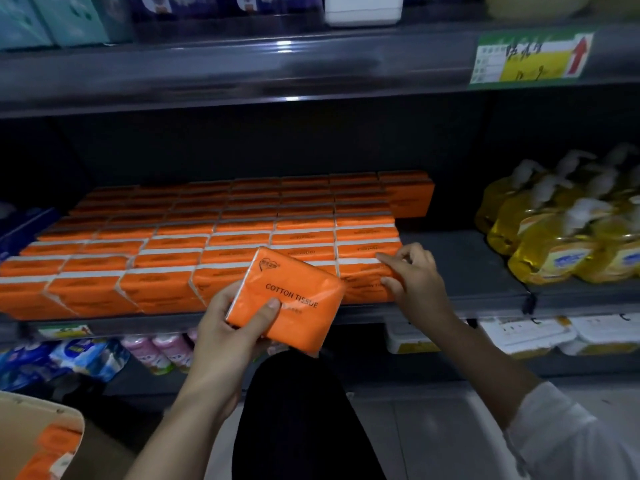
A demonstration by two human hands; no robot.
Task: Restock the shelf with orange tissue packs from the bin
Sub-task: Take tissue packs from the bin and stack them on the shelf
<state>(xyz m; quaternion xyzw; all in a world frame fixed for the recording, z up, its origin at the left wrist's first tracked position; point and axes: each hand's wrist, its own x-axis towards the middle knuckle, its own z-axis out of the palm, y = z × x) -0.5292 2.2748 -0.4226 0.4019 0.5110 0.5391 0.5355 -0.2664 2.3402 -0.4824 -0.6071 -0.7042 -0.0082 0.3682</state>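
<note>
While the left hand (225,329) grips it, the orange pack (298,289) reads COTTON TISSUE.

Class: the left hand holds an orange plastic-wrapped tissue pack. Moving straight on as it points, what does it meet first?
Probably the front row of orange tissue packs on the grey shelf, struck by the held pack ahead of the left hand; depth is unclear.

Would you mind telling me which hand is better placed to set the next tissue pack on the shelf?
Left. The left hand grips a loose tissue pack just in front of the shelf, while the right hand's fingers pinch the end pack of the front row.
</note>
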